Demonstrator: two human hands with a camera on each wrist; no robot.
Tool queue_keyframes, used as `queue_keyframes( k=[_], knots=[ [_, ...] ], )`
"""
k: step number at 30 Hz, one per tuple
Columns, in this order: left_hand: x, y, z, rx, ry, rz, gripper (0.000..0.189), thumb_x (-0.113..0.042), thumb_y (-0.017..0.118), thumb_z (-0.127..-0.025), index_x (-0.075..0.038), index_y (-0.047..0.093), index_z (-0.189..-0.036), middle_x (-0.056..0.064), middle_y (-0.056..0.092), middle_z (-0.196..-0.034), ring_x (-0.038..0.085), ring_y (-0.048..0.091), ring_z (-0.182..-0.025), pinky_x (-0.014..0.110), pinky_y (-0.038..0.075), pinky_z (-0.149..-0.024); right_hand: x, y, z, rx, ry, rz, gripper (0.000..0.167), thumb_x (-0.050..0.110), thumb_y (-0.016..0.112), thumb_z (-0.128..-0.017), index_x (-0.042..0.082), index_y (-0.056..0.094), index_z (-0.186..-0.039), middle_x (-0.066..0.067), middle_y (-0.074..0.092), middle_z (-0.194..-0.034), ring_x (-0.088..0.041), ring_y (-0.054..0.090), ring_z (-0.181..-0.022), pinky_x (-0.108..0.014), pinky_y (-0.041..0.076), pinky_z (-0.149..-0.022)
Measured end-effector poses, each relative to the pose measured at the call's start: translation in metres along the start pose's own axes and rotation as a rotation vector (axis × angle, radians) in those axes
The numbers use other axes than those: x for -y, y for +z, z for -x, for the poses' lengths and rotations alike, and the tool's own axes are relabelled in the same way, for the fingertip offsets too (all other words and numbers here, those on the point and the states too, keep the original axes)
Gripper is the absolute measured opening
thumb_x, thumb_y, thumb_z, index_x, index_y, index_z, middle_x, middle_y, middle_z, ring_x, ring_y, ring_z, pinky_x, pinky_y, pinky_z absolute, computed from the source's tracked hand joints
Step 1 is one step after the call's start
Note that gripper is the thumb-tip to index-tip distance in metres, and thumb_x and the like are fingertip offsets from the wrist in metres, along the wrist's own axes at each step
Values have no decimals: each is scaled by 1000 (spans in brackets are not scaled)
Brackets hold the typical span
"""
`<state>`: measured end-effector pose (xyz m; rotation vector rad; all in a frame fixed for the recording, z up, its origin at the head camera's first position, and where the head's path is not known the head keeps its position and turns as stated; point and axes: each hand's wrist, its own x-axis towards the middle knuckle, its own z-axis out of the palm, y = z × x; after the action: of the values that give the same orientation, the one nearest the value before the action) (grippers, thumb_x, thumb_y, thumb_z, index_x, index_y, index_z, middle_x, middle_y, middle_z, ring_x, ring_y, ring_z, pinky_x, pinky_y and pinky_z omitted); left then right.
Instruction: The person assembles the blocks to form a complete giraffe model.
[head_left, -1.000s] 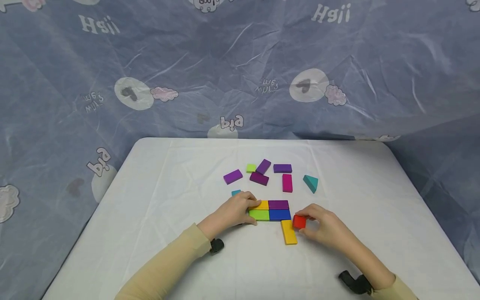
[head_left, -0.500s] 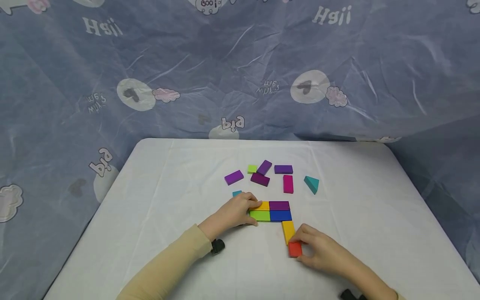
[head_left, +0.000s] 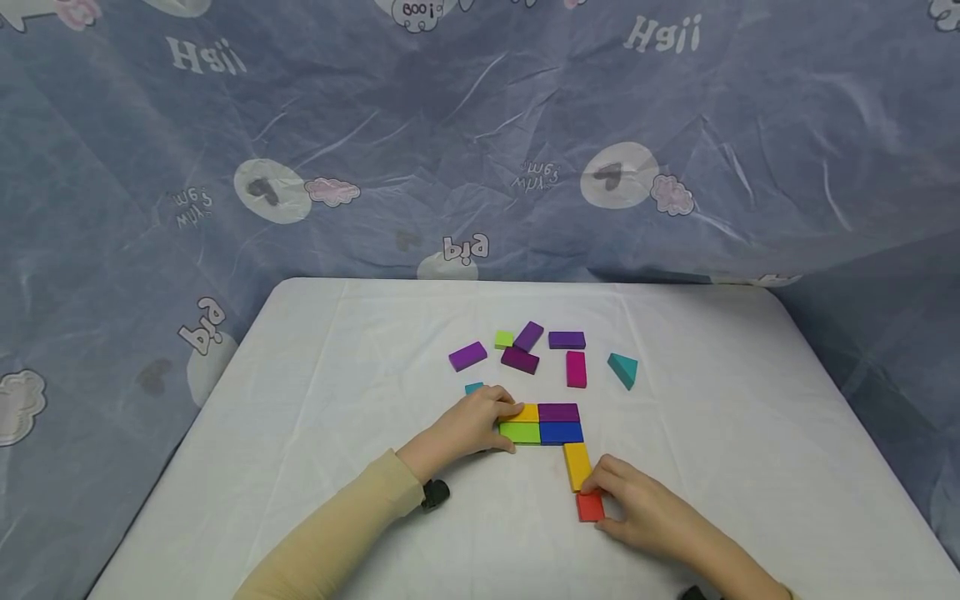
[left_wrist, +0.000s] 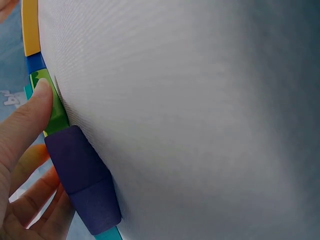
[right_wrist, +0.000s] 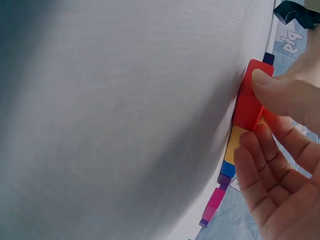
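Observation:
My right hand (head_left: 637, 504) pinches a red block (head_left: 590, 508) between thumb and fingers, at the near end of a long yellow block (head_left: 577, 467). That yellow block runs toward me from a blue block (head_left: 561, 432). A purple block (head_left: 558, 412) lies behind the blue one. Left of these, my left hand (head_left: 472, 421) holds the end of a green block (head_left: 521, 433) and a second yellow block (head_left: 530, 412), thumb in front and index finger behind. In the left wrist view, dark purple blocks (left_wrist: 80, 155) stand beside the green one; the hand hides them from the head view.
Farther back lie several purple blocks (head_left: 468, 357), a small lime block (head_left: 504, 339), a magenta block (head_left: 576, 369) and a teal triangular block (head_left: 623, 371). A light-blue block (head_left: 474, 387) shows just behind the left hand. A white cloth covers the table (head_left: 337, 358).
The right hand has brought the red block from beside the long yellow block down to its near end, nudging it slightly closer to me lately. The left hand stays in place.

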<state>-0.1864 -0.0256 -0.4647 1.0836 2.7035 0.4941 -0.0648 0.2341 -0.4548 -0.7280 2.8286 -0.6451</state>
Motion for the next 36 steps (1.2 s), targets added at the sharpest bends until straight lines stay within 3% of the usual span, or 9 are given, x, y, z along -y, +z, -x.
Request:
queue_keyframes(
  k=[15,21,28,36],
  knots=[
    [0,-2,-2,1,4,-15,67,-38,82,-79,-12,59,-136,3,63,-123,17,58,-110,25,49,-99,1,-2,-3,19,87,-21,44,17,90,-68,18,62,-102,10,51,-97,-3,51,-84,-22,56,-78],
    [0,-2,-3,-2,6,-11,66,-39,82,-79,-12,60,-135,2,63,-121,16,58,-108,24,49,-97,-3,-11,-5,-1,113,-39,42,29,88,-72,19,63,-105,10,52,-98,-4,51,-86,-20,55,-77],
    [0,-2,-1,3,-1,5,66,-38,82,-79,-12,60,-135,2,63,-122,16,58,-108,24,50,-97,-18,-28,-30,-68,114,-15,35,23,78,-83,13,68,-115,-2,62,-119,-22,62,-109,-42,55,-93],
    [0,0,1,4,1,13,66,-38,82,-79,-12,60,-136,2,63,-122,16,58,-108,25,50,-97,-36,-25,-61,9,123,-30,56,30,76,-86,10,58,-136,-15,54,-140,-35,53,-128,-53,50,-99]
  ],
)
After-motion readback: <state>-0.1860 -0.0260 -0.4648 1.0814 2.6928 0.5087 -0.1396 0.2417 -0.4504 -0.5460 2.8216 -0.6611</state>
